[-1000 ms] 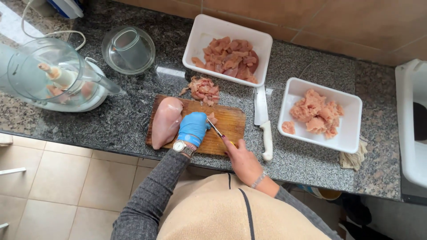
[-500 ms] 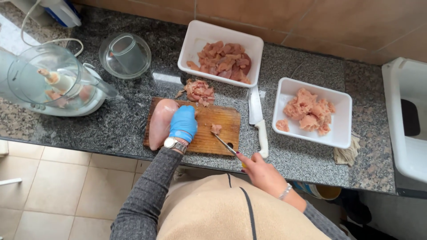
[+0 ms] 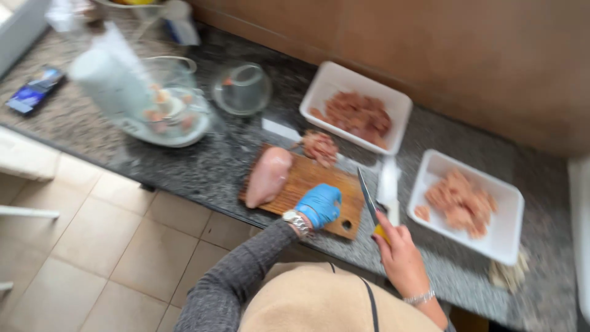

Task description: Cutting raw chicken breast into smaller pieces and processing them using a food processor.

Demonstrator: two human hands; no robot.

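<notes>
The view is blurred by head motion. My left hand [image 3: 319,205], in a blue glove with a wristwatch, rests closed on the wooden cutting board [image 3: 307,178]; whether it holds a bit of meat is hidden. A whole raw chicken breast [image 3: 268,175] lies on the board's left end. A small pile of cut chicken [image 3: 320,147] sits at the board's far edge. My bare right hand [image 3: 398,251] grips a yellow-handled knife [image 3: 369,198], blade pointing away, raised just right of the board.
A white tray of chicken pieces [image 3: 335,80] stands behind the board, a second white tray of chopped chicken [image 3: 504,237] to the right. A white-handled knife [image 3: 388,184] lies between them. A food processor [image 3: 157,104], a clear lid [image 3: 243,89] and a phone [image 3: 34,89] stand left.
The camera has swung left and tilted. My left hand slid from the chicken breast to the board's near right part. My right hand lifted the knife off the board, blade now pointing away.
</notes>
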